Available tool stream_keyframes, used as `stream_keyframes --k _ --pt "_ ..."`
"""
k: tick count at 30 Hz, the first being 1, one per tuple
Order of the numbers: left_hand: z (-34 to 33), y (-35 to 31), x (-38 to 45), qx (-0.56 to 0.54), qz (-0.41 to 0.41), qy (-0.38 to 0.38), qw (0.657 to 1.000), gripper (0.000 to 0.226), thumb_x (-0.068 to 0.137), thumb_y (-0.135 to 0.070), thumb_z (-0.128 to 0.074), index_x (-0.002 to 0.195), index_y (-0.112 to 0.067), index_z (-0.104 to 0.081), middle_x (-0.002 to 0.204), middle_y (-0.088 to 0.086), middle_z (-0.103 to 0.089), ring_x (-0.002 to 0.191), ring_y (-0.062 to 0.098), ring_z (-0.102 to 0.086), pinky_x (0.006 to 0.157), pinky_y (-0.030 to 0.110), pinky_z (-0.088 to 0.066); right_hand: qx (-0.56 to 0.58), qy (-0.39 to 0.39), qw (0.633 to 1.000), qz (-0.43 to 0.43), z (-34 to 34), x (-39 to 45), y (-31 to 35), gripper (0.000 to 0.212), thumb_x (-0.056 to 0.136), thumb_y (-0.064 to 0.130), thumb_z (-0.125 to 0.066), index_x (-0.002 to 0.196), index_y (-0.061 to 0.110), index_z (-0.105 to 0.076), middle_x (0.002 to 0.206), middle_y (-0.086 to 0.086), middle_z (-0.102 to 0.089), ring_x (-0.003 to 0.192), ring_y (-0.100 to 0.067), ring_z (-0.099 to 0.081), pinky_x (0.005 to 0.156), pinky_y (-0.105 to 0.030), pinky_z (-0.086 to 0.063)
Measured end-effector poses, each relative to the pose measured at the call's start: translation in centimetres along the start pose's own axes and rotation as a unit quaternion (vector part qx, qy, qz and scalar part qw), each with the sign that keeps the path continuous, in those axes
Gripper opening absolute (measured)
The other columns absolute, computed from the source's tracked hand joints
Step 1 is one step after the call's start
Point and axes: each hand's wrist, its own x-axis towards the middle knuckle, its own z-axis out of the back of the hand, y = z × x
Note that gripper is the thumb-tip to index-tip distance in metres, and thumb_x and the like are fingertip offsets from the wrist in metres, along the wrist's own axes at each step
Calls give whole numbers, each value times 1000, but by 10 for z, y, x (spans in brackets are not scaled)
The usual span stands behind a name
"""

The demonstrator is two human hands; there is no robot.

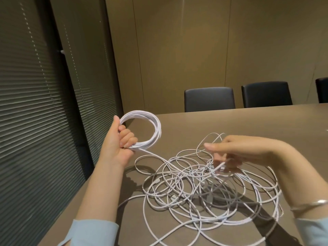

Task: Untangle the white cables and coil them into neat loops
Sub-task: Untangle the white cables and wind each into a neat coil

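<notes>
My left hand (118, 141) holds a neat round coil of white cable (156, 125) upright above the table's left end, fingers wrapped around its lower left side. One strand runs from the coil down into a loose tangle of white cables (209, 185) spread over the brown table (248, 121). Over the tangle's upper middle, my right hand (230, 151) pinches a strand lifted out of the pile, thumb pointing left. USB plugs (173, 197) lie among the loops.
Three dark chairs (209, 99) stand behind the table's far edge. Closed blinds (44, 103) cover the wall on the left, close to the table's left edge. A bracelet (308, 205) sits on my right wrist.
</notes>
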Motion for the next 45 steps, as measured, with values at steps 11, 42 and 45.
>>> stream_keyframes --k 11,42,45 --pt "-20 33 -8 175 -22 46 983 46 94 -48 -53 63 -23 -31 45 -8 -15 33 5 -14 32 17 -16 303 -166 914 215 -30 18 37 15 96 15 -54 100 4 -64 71 -2 -47 57 -9 -39 50 -17 -40" --pt "-36 73 -23 265 -69 -135 952 36 99 -39 -50 81 -9 -57 46 -4 -40 31 8 -36 38 18 -32 234 -158 938 200 -52 32 47 50 83 51 -64 96 3 -69 81 -7 -67 73 -19 -63 72 -33 -51" --pt "-34 66 -20 211 -39 -105 971 36 99 -39 -51 76 -12 -50 44 -5 -27 33 8 -24 36 18 -22 197 -204 935 214 -51 32 42 22 90 21 -67 94 -1 -69 65 -6 -62 57 -14 -57 57 -23 -47"
